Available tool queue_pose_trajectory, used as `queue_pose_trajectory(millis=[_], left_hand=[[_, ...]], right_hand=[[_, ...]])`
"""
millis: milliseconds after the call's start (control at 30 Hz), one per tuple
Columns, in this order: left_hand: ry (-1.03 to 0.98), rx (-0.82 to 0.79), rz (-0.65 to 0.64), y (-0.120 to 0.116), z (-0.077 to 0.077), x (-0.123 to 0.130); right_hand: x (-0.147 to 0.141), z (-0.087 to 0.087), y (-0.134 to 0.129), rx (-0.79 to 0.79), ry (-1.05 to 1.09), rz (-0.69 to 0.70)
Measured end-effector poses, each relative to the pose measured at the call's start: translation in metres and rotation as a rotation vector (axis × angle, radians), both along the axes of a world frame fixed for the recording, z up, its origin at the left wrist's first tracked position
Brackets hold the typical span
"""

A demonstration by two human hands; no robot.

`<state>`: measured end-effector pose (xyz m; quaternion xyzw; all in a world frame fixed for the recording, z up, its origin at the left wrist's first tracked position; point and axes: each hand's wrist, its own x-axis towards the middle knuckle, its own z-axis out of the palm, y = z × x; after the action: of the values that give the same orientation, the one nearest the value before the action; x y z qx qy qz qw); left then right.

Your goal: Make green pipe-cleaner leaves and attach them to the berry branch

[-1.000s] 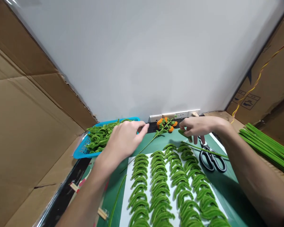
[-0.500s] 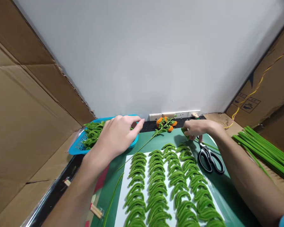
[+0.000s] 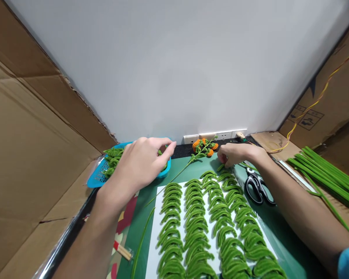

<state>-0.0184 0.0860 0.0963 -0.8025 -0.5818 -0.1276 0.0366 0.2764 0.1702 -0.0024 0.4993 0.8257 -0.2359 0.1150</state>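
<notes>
Four columns of curved green fuzzy pieces (image 3: 197,224) cover a white sheet (image 3: 154,236) on a green mat. My right hand (image 3: 231,154) pinches a small green piece (image 3: 221,167) at the far end of the rightmost column. Over the near side of a blue basket (image 3: 97,176) of green fuzzy pieces hovers my left hand (image 3: 144,161); its thumb and index fingertips are close together, and anything between them is too small to make out. Black-handled scissors (image 3: 257,188) lie beside my right forearm.
An orange-flowered green stem (image 3: 203,149) lies near the wall sockets (image 3: 223,135). Long green stems (image 3: 328,182) are stacked at the right. Cardboard walls (image 3: 26,135) flank both sides. Wrapped wooden sticks (image 3: 122,250) lie at the lower left.
My right hand has moved left and slightly down, bringing the green piece to the top of the rightmost column. My left hand has barely moved. The view has shifted slightly.
</notes>
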Motion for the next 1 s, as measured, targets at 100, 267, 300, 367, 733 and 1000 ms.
queue_pose_trajectory(millis=[100, 267, 300, 367, 733, 1000], left_hand=[[-0.005, 0.012, -0.006, -0.0001, 0.0004, -0.0015], [-0.008, 0.015, -0.022, -0.001, 0.001, -0.003], [-0.004, 0.015, -0.021, -0.0013, 0.0013, -0.003], [0.004, 0.01, -0.015, -0.0018, 0.0023, -0.0026], [0.015, -0.026, -0.016, -0.0008, 0.0039, -0.0022], [0.01, -0.034, -0.007, -0.0019, 0.0079, -0.0025]], right_hand=[[0.0016, 0.0007, 0.0001, -0.004, -0.002, 0.009], [0.0017, 0.001, -0.0012, -0.004, 0.031, 0.03], [0.0015, 0.001, -0.0016, -0.005, 0.039, 0.035], [0.0014, 0.0011, -0.0019, -0.013, 0.048, 0.046], [0.0011, 0.0053, -0.0076, -0.04, 0.044, 0.081], [-0.0009, 0.0017, -0.0042, -0.051, 0.065, 0.106]])
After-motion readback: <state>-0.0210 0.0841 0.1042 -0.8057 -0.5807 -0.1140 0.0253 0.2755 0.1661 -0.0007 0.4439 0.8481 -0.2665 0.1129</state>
